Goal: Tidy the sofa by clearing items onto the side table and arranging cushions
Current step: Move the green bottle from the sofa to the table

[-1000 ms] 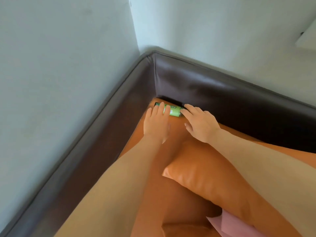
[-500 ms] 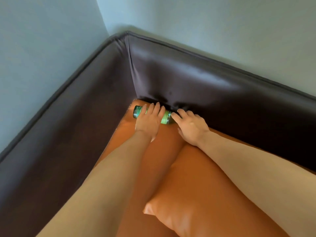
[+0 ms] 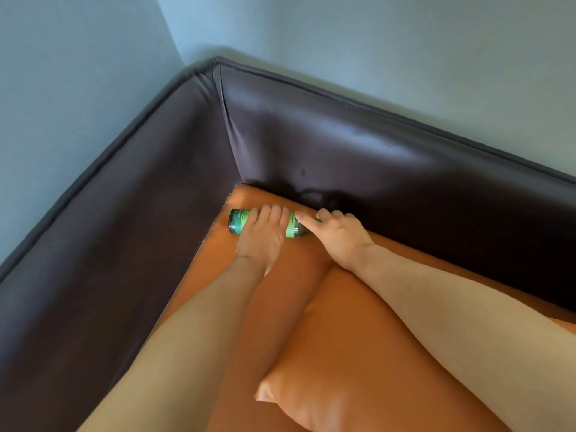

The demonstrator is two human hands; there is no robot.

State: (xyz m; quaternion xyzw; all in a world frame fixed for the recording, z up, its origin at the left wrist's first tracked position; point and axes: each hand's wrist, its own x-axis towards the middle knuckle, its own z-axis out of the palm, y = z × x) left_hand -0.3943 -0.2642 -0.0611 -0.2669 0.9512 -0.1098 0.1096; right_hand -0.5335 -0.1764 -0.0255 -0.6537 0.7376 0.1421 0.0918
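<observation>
Since half a second ago the green bottle (image 3: 268,225) has been drawn a little away from the dark back rest (image 3: 389,169), so that more of its dark end toward the arm rest (image 3: 124,219) is exposed, and the view has been shifted slightly upward. The bottle is laid on its side in the far corner of the orange seat (image 3: 280,294), just beside the back rest and near the arm rest.

A slip is judged the main risk: the bottle is round and smooth and is lying on slick leather, so it could be rolled back into the seam under the back rest if it is pressed from above rather than lifted. It is also covered only from above by the left hand (image 3: 263,236), so a hasty lift could let it drop. The orange cushion (image 3: 358,353) is pinned under the right forearm and could be dragged along.

The left hand is laid over the bottle's middle with fingers bent down across it, thumb tucked beneath the palm side; a full grip cannot be confirmed. The right hand (image 3: 338,236) is set at the bottle's right end, index finger stretched along it, the other fingers curled against the seat; both arms are extended far forward
</observation>
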